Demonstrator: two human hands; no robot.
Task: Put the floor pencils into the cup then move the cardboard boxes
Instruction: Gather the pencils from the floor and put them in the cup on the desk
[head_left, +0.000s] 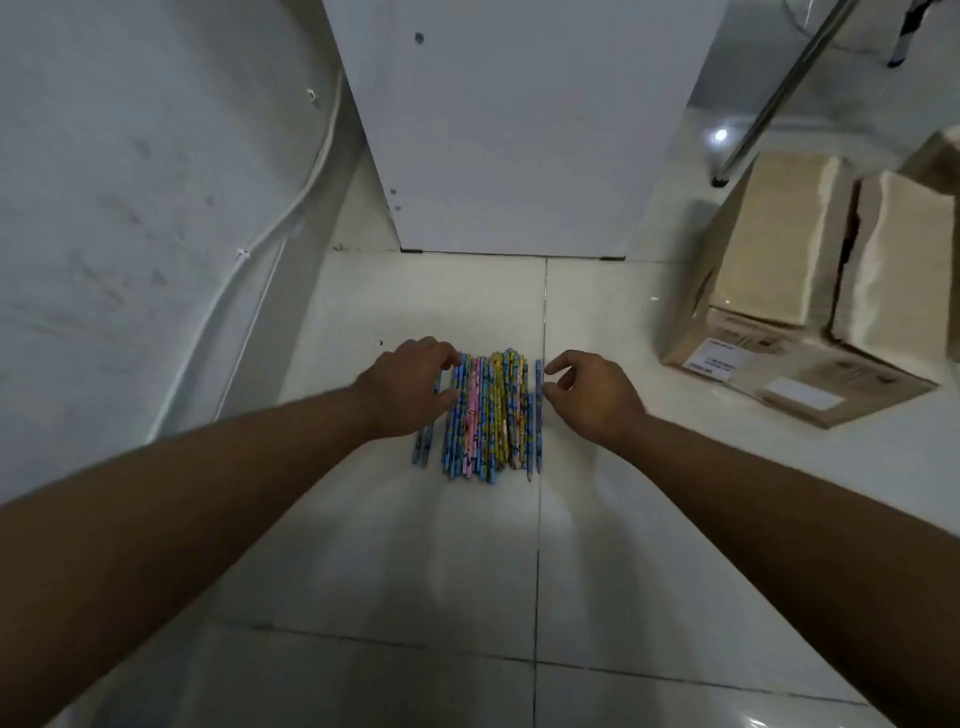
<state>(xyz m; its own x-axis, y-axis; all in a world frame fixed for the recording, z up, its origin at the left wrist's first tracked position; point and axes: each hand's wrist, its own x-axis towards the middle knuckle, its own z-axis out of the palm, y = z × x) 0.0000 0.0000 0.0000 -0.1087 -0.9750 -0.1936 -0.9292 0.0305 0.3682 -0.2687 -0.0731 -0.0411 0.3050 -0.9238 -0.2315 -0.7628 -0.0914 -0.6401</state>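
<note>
Glossy tiles (415, 571), slim patterned pencils (491, 415), left hand (408, 387), right hand (592, 389) flanking, grip unclear.

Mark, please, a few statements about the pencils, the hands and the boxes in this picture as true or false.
1. The pencils lie side by side on the tiled floor. True.
2. The left hand and the right hand flank them, one on each side. True.
3. The cardboard boxes stand left of the pencils. False: they stand to the right.
4. A cup stands beside the pencils. False: no cup is in view.
5. All pencils are blue. False: some are pink or yellow.
</note>
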